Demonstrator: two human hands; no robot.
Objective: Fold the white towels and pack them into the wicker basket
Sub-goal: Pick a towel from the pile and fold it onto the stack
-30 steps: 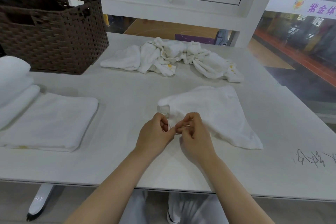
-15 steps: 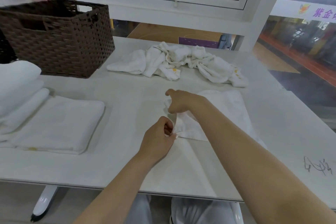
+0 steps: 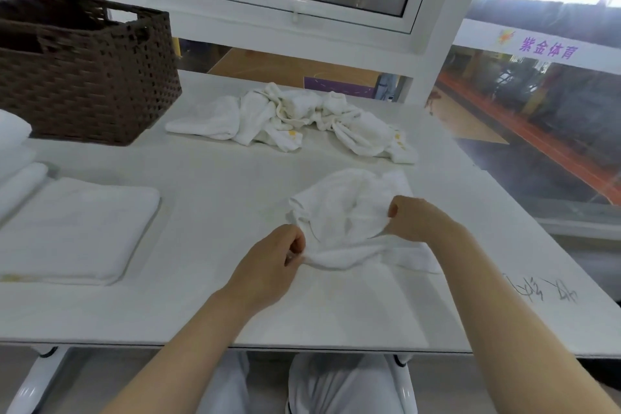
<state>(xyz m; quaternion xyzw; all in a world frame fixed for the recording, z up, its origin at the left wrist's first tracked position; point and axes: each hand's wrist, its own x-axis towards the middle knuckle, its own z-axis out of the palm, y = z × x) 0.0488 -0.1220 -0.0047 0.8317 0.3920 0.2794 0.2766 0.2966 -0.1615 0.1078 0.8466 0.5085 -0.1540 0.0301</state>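
A crumpled white towel (image 3: 346,215) lies on the white table (image 3: 215,178) in front of me. My left hand (image 3: 268,262) pinches its near-left edge. My right hand (image 3: 413,218) grips the towel's right side, bunching the cloth between the two hands. A dark brown wicker basket (image 3: 84,77) stands at the far left of the table. A pile of unfolded white towels (image 3: 295,118) lies at the far middle. A folded white towel (image 3: 74,228) lies flat at the near left, with rolled or stacked towels (image 3: 13,158) beside it at the left edge.
The table's near edge runs just below my forearms, and its right edge slants away toward a glass wall. Black handwriting (image 3: 537,292) marks the table at the near right. A white window frame (image 3: 295,10) rises behind the table.
My right hand has moved from the towel's far-left corner across to its right side and taken hold there. The towel is now more bunched up. My left hand keeps its pinch.
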